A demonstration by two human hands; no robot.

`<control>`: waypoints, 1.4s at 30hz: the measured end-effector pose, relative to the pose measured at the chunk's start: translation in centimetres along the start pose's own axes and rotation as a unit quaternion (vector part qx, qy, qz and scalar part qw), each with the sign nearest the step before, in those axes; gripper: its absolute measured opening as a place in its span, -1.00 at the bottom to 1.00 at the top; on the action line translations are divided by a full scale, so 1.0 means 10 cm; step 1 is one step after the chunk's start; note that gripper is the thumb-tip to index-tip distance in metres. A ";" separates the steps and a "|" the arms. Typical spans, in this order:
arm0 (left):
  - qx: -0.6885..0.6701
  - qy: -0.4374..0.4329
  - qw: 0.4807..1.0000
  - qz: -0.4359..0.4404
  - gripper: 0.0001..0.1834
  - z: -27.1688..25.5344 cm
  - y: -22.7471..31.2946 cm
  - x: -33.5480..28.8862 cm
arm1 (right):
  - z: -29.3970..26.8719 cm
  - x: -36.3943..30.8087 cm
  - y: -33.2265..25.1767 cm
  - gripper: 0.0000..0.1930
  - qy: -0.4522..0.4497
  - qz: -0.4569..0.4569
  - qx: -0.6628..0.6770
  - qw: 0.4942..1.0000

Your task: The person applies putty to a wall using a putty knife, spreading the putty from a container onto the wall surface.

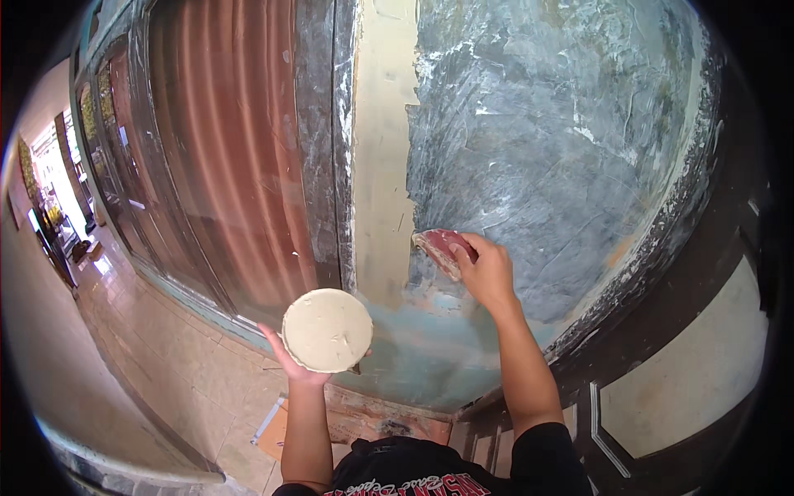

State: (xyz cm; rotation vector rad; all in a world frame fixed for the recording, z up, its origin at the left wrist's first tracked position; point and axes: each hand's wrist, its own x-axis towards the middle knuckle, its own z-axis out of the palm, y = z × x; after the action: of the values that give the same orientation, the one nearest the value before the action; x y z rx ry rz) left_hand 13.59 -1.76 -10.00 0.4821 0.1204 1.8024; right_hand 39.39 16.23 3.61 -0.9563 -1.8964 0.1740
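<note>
A round tub of cream-coloured filler paste [327, 331] rests in my left hand [291, 357], its fingers cupped under and around it. My right hand [490, 273] pinches a dark red, flat scraper [447, 251] smeared with pale paste. The scraper lies against the wall, at the right edge of a tall cream strip of paste [383, 165]. That strip has a ragged right edge. Beyond it the wall [529, 157] is patchy grey-blue with white streaks, turning pale green lower down.
Left of the strip stands a dark-framed window [231, 149] with reddish curtains behind it. A dark door with pale panels [686, 364] is at the right. Tiled floor [198, 372] runs along the left, with an orange-brown sheet [273, 431] near my left forearm.
</note>
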 end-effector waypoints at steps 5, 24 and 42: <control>0.001 0.025 0.999 0.030 0.23 0.07 0.05 -0.04 | -0.03 0.05 0.06 -0.80 -0.004 -0.002 0.025 1.000; -0.017 0.023 0.999 0.038 0.29 0.05 -0.03 -0.09 | 0.00 0.19 0.03 -0.81 0.006 -0.087 -0.082 0.993; -0.029 0.018 0.999 0.040 0.20 0.08 -0.02 -0.11 | 0.16 -0.13 0.18 -0.81 -0.033 -0.090 -0.053 0.994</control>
State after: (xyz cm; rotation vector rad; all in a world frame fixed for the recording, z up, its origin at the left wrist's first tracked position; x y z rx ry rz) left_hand 14.33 -2.84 -9.65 0.4187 0.0744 1.8887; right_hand 39.35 17.06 0.97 -0.8532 -2.0573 -0.0025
